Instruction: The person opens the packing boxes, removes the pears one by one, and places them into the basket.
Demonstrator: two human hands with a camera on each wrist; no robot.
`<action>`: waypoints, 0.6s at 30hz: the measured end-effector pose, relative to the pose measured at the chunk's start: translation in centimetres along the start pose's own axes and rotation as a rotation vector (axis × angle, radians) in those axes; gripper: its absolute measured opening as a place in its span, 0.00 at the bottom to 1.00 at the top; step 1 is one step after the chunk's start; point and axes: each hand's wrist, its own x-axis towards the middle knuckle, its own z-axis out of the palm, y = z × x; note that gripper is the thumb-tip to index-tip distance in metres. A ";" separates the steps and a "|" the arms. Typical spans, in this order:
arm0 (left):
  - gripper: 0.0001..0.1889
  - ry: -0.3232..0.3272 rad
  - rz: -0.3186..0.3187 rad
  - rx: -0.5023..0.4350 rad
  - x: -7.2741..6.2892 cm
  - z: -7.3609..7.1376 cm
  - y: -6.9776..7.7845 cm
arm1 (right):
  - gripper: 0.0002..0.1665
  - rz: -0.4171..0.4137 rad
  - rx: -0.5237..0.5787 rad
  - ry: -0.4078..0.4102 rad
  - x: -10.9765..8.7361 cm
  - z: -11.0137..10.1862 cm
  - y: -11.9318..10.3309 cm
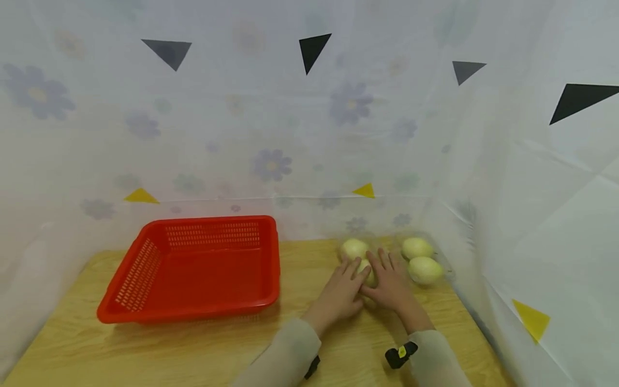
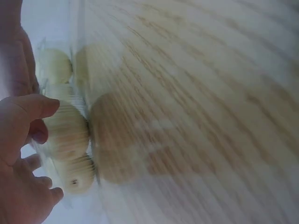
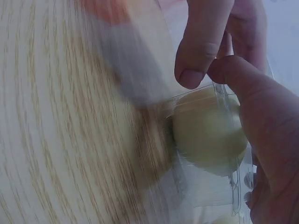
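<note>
Both hands are over a clear plastic box (image 3: 236,186) holding pale yellow-green round fruits (image 1: 354,248). The left hand (image 1: 340,293) lies across its left part, its thumb on the near side and fingertips bent over the plastic. From the right, the right hand (image 1: 388,282) grips the box, its thumb tip at the rim close to the left thumb. Through the wall, one fruit (image 3: 205,133) shows below the thumbs in the right wrist view; the left wrist view shows another fruit (image 2: 67,133) beside the left thumb. The hands partly cover the box from above.
A second clear box (image 1: 451,271) with pale fruits (image 1: 425,270) stands to the right, near the table's edge. A red plastic basket (image 1: 193,312) with slotted walls sits at the left of the wooden table (image 1: 193,355). Patterned white sheeting (image 1: 217,118) hangs behind and at the sides.
</note>
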 end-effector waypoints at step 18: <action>0.42 -0.126 0.015 0.139 -3.7 -2.3 0.8 | 0.55 -0.078 0.125 -0.007 -1.6 -0.5 -2.0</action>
